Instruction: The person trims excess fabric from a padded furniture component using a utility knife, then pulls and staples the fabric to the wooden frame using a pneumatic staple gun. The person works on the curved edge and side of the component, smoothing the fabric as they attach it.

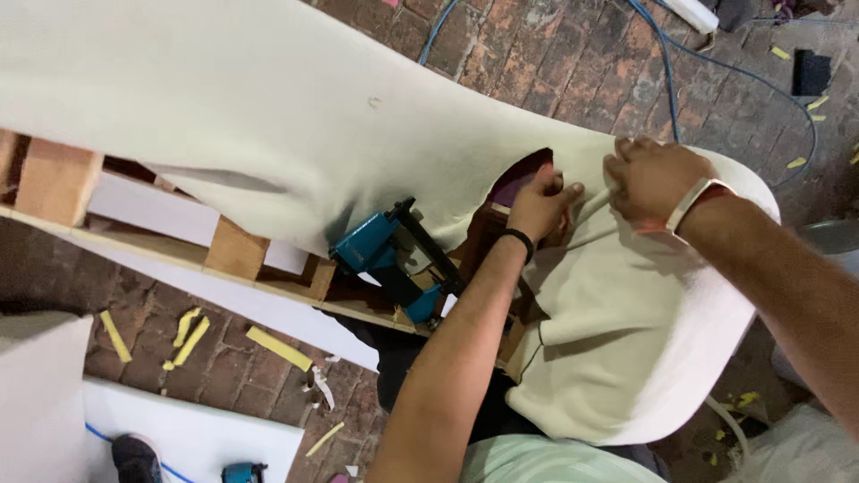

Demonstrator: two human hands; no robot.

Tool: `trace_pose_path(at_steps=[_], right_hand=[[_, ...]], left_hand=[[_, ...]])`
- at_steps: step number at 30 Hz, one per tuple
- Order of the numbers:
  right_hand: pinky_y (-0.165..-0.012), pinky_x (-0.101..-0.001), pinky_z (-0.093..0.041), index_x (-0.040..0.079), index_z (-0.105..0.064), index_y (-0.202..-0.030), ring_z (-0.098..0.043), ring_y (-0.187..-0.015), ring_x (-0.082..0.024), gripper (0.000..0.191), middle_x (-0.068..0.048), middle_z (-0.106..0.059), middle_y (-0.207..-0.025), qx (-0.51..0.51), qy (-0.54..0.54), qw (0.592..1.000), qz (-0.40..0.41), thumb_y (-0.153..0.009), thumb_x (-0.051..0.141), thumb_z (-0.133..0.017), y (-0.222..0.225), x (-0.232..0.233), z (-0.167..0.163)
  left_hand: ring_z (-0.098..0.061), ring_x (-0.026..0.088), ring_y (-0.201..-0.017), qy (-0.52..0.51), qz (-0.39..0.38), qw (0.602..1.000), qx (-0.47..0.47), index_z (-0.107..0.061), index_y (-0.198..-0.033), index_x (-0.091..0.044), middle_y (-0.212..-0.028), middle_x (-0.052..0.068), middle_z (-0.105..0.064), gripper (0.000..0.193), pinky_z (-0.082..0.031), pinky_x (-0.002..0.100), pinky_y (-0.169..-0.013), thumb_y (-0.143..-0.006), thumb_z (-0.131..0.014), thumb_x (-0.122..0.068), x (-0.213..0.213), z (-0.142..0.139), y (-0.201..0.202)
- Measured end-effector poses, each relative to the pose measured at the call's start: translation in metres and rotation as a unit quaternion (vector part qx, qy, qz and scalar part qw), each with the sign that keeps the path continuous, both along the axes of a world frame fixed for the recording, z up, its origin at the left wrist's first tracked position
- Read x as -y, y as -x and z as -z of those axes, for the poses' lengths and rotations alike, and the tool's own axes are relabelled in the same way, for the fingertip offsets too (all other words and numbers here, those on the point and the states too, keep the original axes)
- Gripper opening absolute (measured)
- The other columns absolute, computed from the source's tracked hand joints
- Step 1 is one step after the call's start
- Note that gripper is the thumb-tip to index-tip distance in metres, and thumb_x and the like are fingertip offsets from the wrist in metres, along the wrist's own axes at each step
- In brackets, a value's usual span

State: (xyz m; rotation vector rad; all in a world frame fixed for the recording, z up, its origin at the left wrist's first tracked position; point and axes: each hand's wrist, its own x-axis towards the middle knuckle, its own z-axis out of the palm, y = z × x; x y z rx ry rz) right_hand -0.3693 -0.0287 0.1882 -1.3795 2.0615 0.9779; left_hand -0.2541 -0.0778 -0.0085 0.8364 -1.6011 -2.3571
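Observation:
A cream fabric sheet (268, 116) is draped over a wooden furniture frame (237, 250). My left hand (541, 204), with a black band on its wrist, pinches the fabric edge at a dark gap in the covering. Close to its right, my right hand (653, 179), wearing a white and red wristband, presses and grips a fold of the same fabric. A blue and black pneumatic stapler (389, 255) rests on the frame just left of my left forearm, untouched.
The floor is red brick (537, 54), littered with yellow foam scraps (277, 347). Blue hoses (667, 67) run across the top. White boards (206, 434) lie at the lower left, with a shoe (134, 458) and a second blue tool (243, 472).

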Motion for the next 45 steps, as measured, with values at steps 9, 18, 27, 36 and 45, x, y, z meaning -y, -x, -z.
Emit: trace_pose_path(at_steps=[9,18,27,36,45], right_hand=[[-0.125,-0.0485,-0.016,0.048,-0.030,-0.157,-0.009,-0.157,-0.034,0.061,-0.016,-0.004,-0.172,-0.017,-0.212,0.975,-0.058,-0.099,0.046,-0.050,-0.030,0.026,-0.028],[-0.124,-0.0456,-0.024,0.017,-0.038,-0.158,-0.028,-0.152,-0.029,0.059,-0.015,-0.027,-0.165,0.002,-0.011,1.000,0.015,-0.103,0.036,-0.045,-0.034,0.013,-0.020],[-0.125,-0.0533,-0.013,0.027,-0.037,-0.154,-0.008,-0.157,-0.026,0.052,-0.005,-0.005,-0.172,0.057,-0.199,0.977,-0.052,-0.104,0.037,-0.047,-0.052,0.021,-0.009],[-0.126,-0.0475,-0.014,0.021,-0.043,-0.154,-0.009,-0.158,-0.024,0.057,-0.004,-0.012,-0.172,0.046,-0.167,0.984,-0.036,-0.101,0.042,-0.049,-0.056,0.020,0.001],[-0.127,-0.0459,-0.013,0.023,-0.046,-0.152,-0.006,-0.159,-0.024,0.058,-0.001,-0.013,-0.172,0.065,-0.180,0.981,-0.036,-0.103,0.054,-0.041,-0.053,0.029,-0.007]], left_hand=[[-0.074,0.020,-0.072,0.072,0.156,0.980,0.098,-0.079,-0.095,-0.005,-0.081,0.010,-0.078,0.035,-0.057,0.037,-0.070,-0.084,-0.078,-0.038,0.018,-0.008,-0.010],[-0.071,0.038,-0.093,0.220,0.151,0.956,0.123,-0.076,-0.100,-0.008,-0.096,0.020,-0.075,0.027,-0.055,0.047,-0.082,-0.087,-0.074,-0.032,0.021,-0.007,-0.022],[-0.073,0.036,-0.090,0.204,0.190,0.945,0.172,-0.073,-0.094,-0.006,-0.092,0.019,-0.074,0.027,-0.057,0.047,-0.081,-0.085,-0.074,-0.032,0.015,-0.040,-0.031],[-0.071,0.037,-0.094,0.283,0.256,0.910,0.163,-0.076,-0.098,-0.013,-0.098,0.016,-0.074,0.032,-0.057,0.048,-0.080,-0.082,-0.076,-0.040,0.024,-0.062,-0.028],[-0.073,0.032,-0.098,0.308,0.267,0.897,0.170,-0.074,-0.106,-0.017,-0.100,0.011,-0.077,0.030,-0.058,0.048,-0.082,-0.086,-0.070,-0.040,0.016,-0.063,-0.032]])
